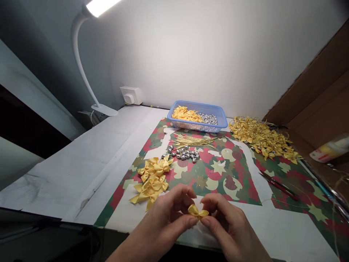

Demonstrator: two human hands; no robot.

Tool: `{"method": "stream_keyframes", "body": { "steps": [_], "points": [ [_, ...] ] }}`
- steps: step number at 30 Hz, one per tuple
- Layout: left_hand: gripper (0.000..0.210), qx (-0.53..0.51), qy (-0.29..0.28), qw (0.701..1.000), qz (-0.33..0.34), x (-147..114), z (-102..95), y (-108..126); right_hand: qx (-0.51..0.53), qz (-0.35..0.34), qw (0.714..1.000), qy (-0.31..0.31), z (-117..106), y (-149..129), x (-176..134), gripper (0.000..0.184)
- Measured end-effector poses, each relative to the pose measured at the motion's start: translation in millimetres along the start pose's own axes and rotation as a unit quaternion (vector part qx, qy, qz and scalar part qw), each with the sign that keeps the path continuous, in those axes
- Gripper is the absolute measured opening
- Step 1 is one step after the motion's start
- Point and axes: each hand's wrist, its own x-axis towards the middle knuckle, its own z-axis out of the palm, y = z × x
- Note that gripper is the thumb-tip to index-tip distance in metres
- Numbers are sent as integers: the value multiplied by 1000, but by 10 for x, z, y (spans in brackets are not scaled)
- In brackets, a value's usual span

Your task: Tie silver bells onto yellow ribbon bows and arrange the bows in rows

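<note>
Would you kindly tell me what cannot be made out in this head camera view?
All in the head view:
- Lower part of the yellow bow: partly hidden by the thumbs of the left hand and right hand.
- Lamp head: cut off by the top edge.
- Bottle: label blurred, far end cut off by the right edge.
- Silver beads in the basket: too small and crowded to count.

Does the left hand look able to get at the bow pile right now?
Probably yes: the bow pile lies close by the left hand, with nothing visible between them, though that hand is helping hold a bow.
</note>
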Motion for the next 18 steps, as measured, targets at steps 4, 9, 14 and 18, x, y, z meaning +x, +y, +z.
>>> {"method": "stream_keyframes", "body": {
  "steps": [4,9,14,18],
  "points": [
    [18,-64,-8,998,-19,17,75,21,75,33,996,29,50,-26,-3,15],
    [22,-174,-61,982,-44,39,74,61,194,125,970,80,140,-92,11,31],
    [21,-149,-51,984,-82,48,60,43,196,137,963,125,167,-115,12,40],
    [32,-110,0,990,-86,45,101,59,219,138,958,123,146,-67,-11,46]
  ]
}}
